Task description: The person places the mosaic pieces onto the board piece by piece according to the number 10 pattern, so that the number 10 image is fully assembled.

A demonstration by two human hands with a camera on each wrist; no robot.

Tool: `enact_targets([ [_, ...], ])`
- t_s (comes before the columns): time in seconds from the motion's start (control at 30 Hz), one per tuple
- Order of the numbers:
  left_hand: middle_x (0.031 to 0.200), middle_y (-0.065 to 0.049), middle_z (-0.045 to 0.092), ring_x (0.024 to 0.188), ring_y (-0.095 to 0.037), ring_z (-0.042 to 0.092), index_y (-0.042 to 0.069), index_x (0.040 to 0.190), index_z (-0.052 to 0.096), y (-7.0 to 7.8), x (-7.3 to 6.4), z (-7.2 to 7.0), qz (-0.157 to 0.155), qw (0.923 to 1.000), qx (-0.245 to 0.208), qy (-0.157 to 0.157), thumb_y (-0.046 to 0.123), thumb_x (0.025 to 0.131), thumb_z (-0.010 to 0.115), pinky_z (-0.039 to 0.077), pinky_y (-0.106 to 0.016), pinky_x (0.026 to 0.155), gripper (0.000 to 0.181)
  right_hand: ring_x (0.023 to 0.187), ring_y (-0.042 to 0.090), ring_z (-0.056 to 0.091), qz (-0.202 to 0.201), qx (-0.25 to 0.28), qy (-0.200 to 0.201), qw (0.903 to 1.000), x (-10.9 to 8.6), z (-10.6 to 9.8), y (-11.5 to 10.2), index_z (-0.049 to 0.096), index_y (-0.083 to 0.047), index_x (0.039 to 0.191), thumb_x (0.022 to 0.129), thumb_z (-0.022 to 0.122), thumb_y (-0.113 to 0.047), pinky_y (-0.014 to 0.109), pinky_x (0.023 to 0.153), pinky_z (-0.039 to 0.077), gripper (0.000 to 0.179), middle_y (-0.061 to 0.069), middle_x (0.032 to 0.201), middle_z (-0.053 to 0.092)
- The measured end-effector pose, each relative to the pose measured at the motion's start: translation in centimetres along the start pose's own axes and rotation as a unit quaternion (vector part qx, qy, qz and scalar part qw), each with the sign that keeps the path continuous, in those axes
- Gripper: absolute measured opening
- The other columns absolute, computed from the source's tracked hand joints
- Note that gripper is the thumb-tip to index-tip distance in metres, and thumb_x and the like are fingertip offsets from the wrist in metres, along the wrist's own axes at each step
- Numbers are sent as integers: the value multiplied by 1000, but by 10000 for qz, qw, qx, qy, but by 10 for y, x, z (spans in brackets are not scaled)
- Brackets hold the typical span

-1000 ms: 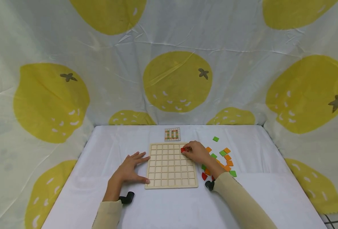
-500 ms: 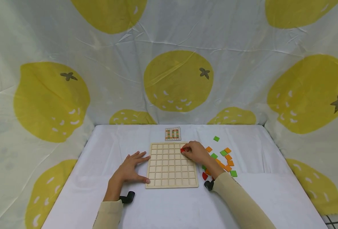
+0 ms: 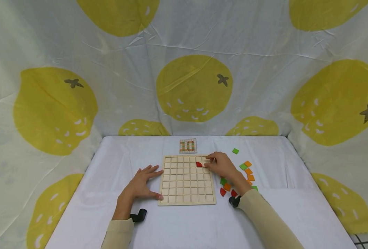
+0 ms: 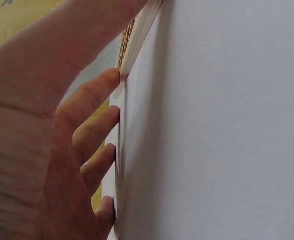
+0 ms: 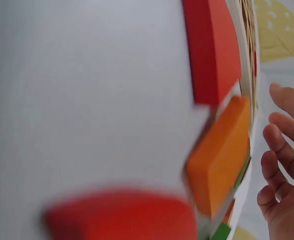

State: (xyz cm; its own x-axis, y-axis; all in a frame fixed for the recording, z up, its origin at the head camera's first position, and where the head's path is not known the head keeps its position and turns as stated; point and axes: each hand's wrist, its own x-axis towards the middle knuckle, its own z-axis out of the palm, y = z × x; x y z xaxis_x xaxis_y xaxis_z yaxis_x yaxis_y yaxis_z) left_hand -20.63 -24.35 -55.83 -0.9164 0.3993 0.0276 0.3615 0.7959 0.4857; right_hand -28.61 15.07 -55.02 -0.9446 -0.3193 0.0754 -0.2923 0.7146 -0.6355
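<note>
A square wooden grid board lies flat on the white cloth. One red quarter-round tile sits in a cell near its upper right corner. Just right of that tile, my right hand hovers over the board's edge, thumb and fingers apart from the tile. The right wrist view shows the right hand's fingers loosely bent, with nothing between them. My left hand spreads along the board's left edge, thumb at the lower corner and index finger higher up; its fingertips touch the side.
Right of the board are scattered loose tiles: green, orange and red, some hidden under the right forearm. A small printed pattern card lies behind the board. A lemon-print cloth hangs at the back.
My right hand has let go of the red tile, leaving it on the board, and has moved slightly right. The left hand has stayed still.
</note>
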Motion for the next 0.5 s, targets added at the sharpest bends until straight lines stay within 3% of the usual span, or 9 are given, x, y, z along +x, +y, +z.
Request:
enact_targets([
  [0.5,163,-5,44,156,-38,29,28,148,58,3,1,0,-48,10000,-56,-12,74,54,90,15,-70,123,110,91,22,55,556,-137,154,9982,-25,-41,44,76,-14,120,93,77,-34,33,78,49,33,1,94,66],
])
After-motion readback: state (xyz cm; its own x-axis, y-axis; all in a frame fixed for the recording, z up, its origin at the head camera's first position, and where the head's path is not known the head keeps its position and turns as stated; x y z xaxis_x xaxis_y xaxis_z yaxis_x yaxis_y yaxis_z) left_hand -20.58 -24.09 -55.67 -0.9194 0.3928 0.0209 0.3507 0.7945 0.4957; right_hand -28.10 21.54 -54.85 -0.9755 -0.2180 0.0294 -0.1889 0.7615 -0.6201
